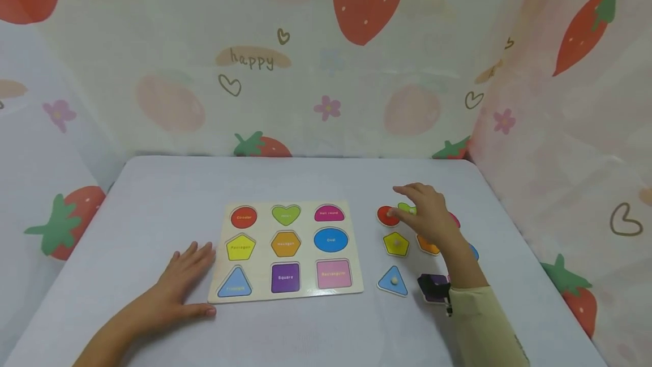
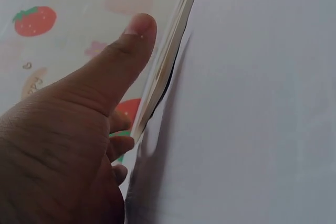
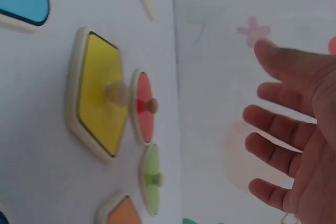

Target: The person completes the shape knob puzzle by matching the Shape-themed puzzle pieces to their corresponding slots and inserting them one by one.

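A wooden shape puzzle board (image 1: 263,231) with coloured, labelled shapes lies flat on the table. My left hand (image 1: 175,287) is at its left side, fingers spread by the edge and thumb near the lower left corner. Above the knobbed puzzle pieces on the right, my right hand (image 1: 427,214) is raised with fingers apart and nothing held. Its thumb overlaps the red circle piece (image 1: 383,217) in the head view; the right wrist view shows the hand apart from the yellow pentagon piece (image 3: 98,98). Behind the fingers, the green heart piece (image 1: 404,207) is partly hidden.
Nearer me lie a blue triangle piece (image 1: 386,286) and a purple square piece (image 1: 433,296), the latter partly covered by the dark wrist device. An orange hexagon piece (image 1: 428,246) and a blue oval piece (image 1: 475,252) sit around the right forearm. Strawberry-print curtains (image 1: 326,72) enclose the table.
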`<state>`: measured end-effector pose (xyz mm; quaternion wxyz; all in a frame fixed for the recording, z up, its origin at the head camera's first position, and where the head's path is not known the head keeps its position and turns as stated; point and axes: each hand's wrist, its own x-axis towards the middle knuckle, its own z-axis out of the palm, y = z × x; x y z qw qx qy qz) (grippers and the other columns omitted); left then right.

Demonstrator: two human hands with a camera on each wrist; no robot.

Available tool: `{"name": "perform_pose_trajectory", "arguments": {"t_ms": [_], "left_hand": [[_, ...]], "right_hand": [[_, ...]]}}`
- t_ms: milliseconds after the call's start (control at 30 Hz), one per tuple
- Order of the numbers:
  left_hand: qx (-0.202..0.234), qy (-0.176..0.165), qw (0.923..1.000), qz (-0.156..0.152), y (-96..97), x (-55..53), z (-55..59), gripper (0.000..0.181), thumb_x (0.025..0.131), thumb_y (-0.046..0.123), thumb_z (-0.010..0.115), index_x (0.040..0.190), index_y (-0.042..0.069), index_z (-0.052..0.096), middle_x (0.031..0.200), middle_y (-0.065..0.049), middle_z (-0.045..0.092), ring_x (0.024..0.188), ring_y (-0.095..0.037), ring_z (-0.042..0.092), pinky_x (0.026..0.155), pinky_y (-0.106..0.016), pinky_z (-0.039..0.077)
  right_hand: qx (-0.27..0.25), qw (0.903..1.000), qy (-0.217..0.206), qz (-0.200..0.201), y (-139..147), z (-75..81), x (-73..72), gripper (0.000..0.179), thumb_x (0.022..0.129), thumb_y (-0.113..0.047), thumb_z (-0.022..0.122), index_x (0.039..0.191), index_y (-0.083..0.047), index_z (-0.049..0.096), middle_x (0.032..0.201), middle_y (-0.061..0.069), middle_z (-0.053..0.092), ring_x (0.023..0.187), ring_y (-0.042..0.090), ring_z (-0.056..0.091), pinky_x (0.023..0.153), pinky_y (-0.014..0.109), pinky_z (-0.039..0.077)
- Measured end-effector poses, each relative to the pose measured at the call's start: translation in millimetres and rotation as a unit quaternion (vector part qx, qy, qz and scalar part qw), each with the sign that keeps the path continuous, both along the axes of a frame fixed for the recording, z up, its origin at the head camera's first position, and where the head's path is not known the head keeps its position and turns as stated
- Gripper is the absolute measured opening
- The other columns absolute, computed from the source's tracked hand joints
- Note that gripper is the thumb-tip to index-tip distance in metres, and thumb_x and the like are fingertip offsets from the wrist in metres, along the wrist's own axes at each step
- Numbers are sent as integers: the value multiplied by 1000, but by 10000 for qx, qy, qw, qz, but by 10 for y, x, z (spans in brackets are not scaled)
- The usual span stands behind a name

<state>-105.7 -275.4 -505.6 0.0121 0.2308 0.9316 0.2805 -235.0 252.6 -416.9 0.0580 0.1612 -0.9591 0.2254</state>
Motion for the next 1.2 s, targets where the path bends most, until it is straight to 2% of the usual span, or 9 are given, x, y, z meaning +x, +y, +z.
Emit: {"name": "perform_pose_trajectory", "arguments": {"t_ms": [133,267,400,733,900,1033,1200], "left_hand": [[68,-93,9999,-3,42,-3,5,105,79,60,81,156,3,40,164,-19,34,154,-46,14,123,-23,-17],[74,97,9999,-65,67,18,-21,102,78,59,81,153,0,44,161,-21,38,153,-46,18,122,-19,-17],[51,234,9997,-49,82,36,-36,101,77,59,83,151,0,47,160,-21,40,154,-42,18,120,-15,-16],[-165,-53,9997,141,103,9,-3,102,78,60,81,153,2,45,163,-16,38,154,-42,19,121,-16,-15],[-173,-277,9991,253,123,3,18,101,80,63,78,156,5,42,165,-12,35,156,-40,17,121,-14,-13],[-177,-542,9975,425,144,2,41,104,80,67,75,157,8,40,167,-10,32,157,-40,14,123,-19,-12],[-230,-691,9958,562,141,16,43,104,80,67,75,158,8,39,168,-9,31,157,-39,13,125,-23,-11]], "right_hand": [[-187,9988,-342,-307,2,-145,-76,54,93,-34,77,139,-11,63,131,15,65,122,38,52,103,62,37],[-288,9958,-706,-510,-7,-260,-127,50,94,-31,76,139,-13,64,129,13,66,120,36,54,105,61,40],[-262,9945,-836,-568,-37,-317,-147,45,95,-29,75,137,-14,67,130,13,66,121,36,54,106,61,42],[274,9936,-935,-568,-50,-489,-191,38,97,-28,71,133,-16,70,134,17,64,122,39,53,103,61,43],[430,9927,-950,-610,-40,-509,-188,37,96,-22,73,132,-16,71,130,16,65,118,37,54,101,59,46],[472,9931,-913,-566,-40,-520,-208,36,94,-19,75,130,-14,72,125,14,67,115,35,55,96,55,48],[505,9935,-898,-494,-59,-556,-244,34,94,-17,75,127,-11,73,122,15,68,113,35,56,96,56,47]]}}
